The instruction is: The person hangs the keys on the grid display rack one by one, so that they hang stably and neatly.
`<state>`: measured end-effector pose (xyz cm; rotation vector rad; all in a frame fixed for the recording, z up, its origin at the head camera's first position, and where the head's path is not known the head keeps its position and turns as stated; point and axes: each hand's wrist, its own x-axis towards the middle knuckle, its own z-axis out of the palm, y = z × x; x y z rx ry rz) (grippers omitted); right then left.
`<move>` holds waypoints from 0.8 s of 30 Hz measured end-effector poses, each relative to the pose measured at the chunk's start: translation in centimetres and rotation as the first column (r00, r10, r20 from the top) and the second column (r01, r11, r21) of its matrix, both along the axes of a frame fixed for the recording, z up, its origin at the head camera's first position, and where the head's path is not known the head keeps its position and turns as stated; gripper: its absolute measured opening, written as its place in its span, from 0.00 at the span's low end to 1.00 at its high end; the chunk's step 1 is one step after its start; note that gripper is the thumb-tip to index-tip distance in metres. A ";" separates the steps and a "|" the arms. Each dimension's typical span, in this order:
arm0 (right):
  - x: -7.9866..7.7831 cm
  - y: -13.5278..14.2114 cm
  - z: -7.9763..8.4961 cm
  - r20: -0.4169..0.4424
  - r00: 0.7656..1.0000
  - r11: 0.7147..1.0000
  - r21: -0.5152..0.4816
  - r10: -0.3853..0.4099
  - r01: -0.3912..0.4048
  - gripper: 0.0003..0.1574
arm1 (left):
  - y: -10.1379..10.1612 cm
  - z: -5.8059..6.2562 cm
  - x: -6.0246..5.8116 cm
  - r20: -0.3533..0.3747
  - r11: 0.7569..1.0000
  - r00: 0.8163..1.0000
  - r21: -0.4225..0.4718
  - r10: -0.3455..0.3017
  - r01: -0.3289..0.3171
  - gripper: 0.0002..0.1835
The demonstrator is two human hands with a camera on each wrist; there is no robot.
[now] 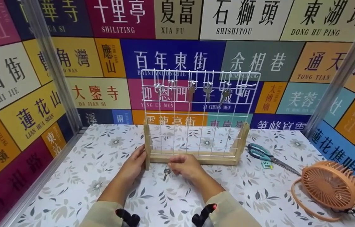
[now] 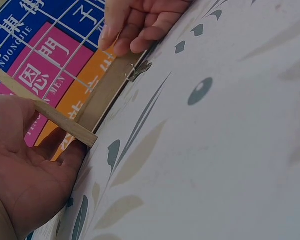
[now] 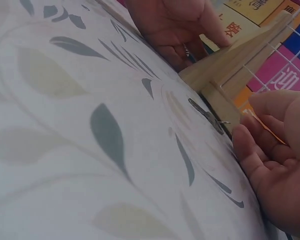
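My left hand (image 1: 134, 164) is at the left wooden upright (image 2: 65, 122) of a wire grid rack (image 1: 196, 119), thumb on its edge and fingers bent against it low down. Close in front of the rack's bottom rail (image 1: 193, 160), a small metal key (image 1: 166, 172) with a thin ring lies on the patterned cloth. My right hand (image 1: 188, 167) hovers right beside that ring, its fingers loosely bent and its thumb apart from the index finger. In the right wrist view, the ring (image 3: 223, 122) is just short of the fingertips, and nothing shows between them.
Several keys (image 1: 208, 90) hang from hooks along the upper grid. Right of the rack lie teal-handled scissors (image 1: 271, 157) and a small teal-and-white item (image 1: 267, 165). An orange fan (image 1: 330, 186) stands at the table's right. Sign-covered panels (image 1: 171, 60) rise behind the table.
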<state>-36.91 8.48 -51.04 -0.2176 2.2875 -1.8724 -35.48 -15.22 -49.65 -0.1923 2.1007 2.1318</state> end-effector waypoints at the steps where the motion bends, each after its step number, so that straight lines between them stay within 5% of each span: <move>1: 0.0 0.0 -0.1 -0.013 1.000 1.000 0.014 0.010 -0.010 0.18 | 0.0 0.0 0.0 -0.007 1.000 1.000 0.002 -0.003 0.003 0.26; 6: 0.3 0.0 -0.3 -0.086 0.993 0.987 0.147 0.085 -0.072 0.17 | 0.0 -0.2 0.1 -0.024 1.000 1.000 0.025 -0.010 0.011 0.26; 12: 0.6 -0.2 -0.2 -0.164 0.974 0.937 0.337 0.154 -0.092 0.17 | -0.1 -0.2 0.1 -0.053 1.000 0.998 -0.003 -0.028 0.027 0.27; 24: 0.8 -0.9 0.2 -0.175 0.965 0.913 0.392 0.195 -0.113 0.17 | -0.1 0.0 0.1 -0.016 1.000 1.000 -0.028 -0.008 0.007 0.27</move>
